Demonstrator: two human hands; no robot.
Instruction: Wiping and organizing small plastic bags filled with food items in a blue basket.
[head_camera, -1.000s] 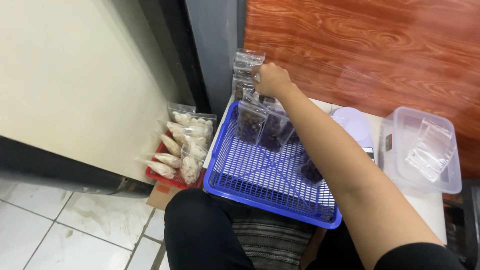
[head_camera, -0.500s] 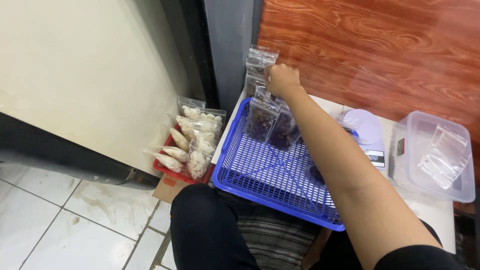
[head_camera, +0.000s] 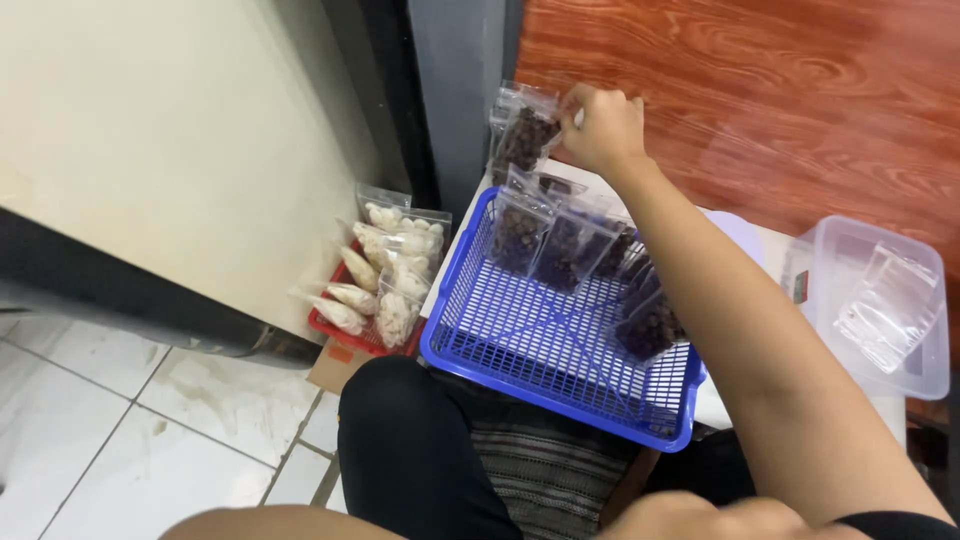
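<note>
- Wood-grain wall panel (head_camera: 760, 90) is backing the scene; white tiled floor (head_camera: 120, 440) is showing below, with the person's dark-trousered lap sitting under a blue plastic basket (head_camera: 540, 350).
- Right hand (head_camera: 600, 125) is reaching past the basket's far edge and pinching a clear zip bag of dark beans (head_camera: 522, 135), holding it upright by its top so the fill is settling downward.
- More filled bags (head_camera: 545, 240) are standing in rows in the basket, leaning on each other for support.
- Left hand: can't tell, barely showing at the bottom edge.
- Red tray (head_camera: 350, 330) of white-filled pouches (head_camera: 395, 270) is sitting on the floor beside the basket.
- Clear lidded box (head_camera: 880, 300) is holding empty bags, to the right.
</note>
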